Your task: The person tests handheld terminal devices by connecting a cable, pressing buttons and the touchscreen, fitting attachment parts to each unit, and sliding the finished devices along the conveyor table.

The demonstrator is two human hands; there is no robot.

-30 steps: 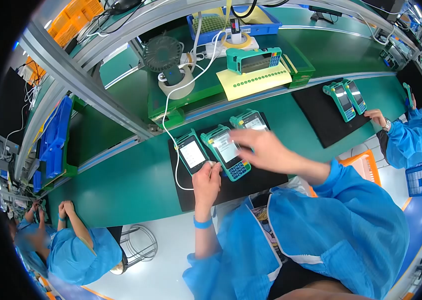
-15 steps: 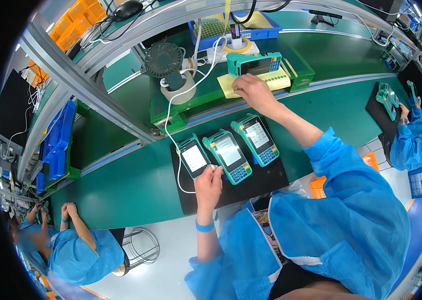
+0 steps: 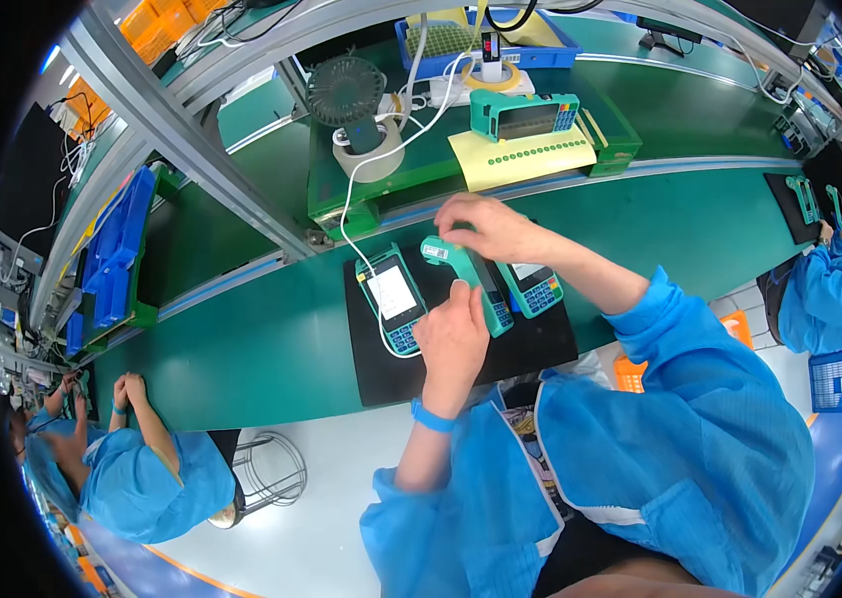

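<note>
Head | left hand (image 3: 453, 341) holds tilted terminal (image 3: 478, 283) | right hand (image 3: 491, 230): grip unclear | mat (image 3: 541, 344) by bench (image 3: 242, 364) edge

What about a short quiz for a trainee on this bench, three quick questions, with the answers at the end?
1. Which of the three terminals in front of the wearer does the left hand hold? A) left terminal, B) middle terminal, C) right terminal.
2. True or false: the yellow sheet lies on the black mat.
3. Fill in: the dark thing with a round grille, left of the yellow sheet, is a small ____.

Key:
1. B, the middle terminal.
2. False; it lies on the raised green stand.
3. Fan.
</note>
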